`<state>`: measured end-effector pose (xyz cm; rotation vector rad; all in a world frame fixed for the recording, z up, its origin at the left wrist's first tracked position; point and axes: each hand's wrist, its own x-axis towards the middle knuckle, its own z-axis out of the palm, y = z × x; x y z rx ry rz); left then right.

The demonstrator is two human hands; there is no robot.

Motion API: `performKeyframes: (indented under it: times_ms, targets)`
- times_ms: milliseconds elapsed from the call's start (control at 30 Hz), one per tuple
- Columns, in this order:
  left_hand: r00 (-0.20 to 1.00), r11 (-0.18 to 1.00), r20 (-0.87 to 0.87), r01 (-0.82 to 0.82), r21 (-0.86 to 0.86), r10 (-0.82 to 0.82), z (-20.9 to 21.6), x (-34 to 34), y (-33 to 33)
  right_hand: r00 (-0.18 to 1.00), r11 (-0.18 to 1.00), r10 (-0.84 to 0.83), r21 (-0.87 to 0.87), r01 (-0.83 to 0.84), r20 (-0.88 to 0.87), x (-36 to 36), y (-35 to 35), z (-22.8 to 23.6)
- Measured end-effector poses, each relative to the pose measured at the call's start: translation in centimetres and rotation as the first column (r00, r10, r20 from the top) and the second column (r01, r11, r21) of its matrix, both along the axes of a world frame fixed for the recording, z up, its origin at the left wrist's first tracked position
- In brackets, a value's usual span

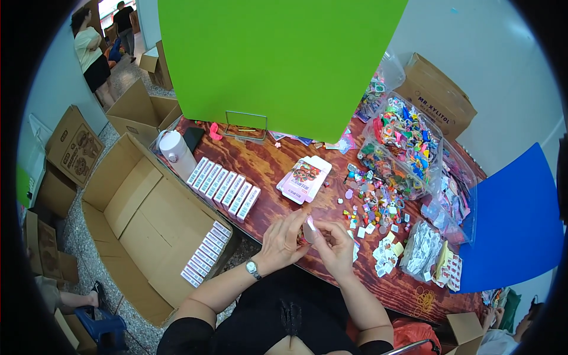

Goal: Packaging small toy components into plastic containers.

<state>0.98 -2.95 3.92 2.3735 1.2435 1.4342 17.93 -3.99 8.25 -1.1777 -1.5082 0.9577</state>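
Your right hand pinches a thin, pale piece between thumb and fingers above the table's near edge; your left hand curls beside it—its hold I can't tell. Beyond lies a thin-card pink carton on the red-brown, wood-grained tabletop. Leftward, a corrugated cardboard box sits—speckled floor around it.

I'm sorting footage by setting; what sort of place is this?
Probably a small packing workshop: small boxes line up on a table, colourful trinkets lie heaped nearby, and a large open carton holds similar boxes.
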Motion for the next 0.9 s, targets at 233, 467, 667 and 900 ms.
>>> performKeyframes:
  times_ms: [233,467,667,900]
  targets:
    - [0.982,0.997,-0.175,-0.076,-0.011,0.073,-0.2,0.0,-0.3,0.935,0.941,-0.077,0.335,-0.047,0.346,-0.1,0.1,0.2]
    - [0.969,0.990,-0.220,-0.127,-0.056,0.112,0.1,0.2,-0.7,0.958,0.934,-0.074,0.357,-0.031,0.276,-0.1,-0.4,0.2]
    - [0.958,0.991,-0.262,-0.128,-0.025,0.117,0.2,0.7,-0.7,0.966,0.951,-0.179,0.285,0.121,0.188,-0.6,-1.3,-0.8]
    - [0.947,0.979,-0.295,-0.169,-0.111,0.130,0.1,0.8,-0.8,0.967,0.933,-0.182,0.343,0.112,0.180,-1.2,-1.6,-2.9]
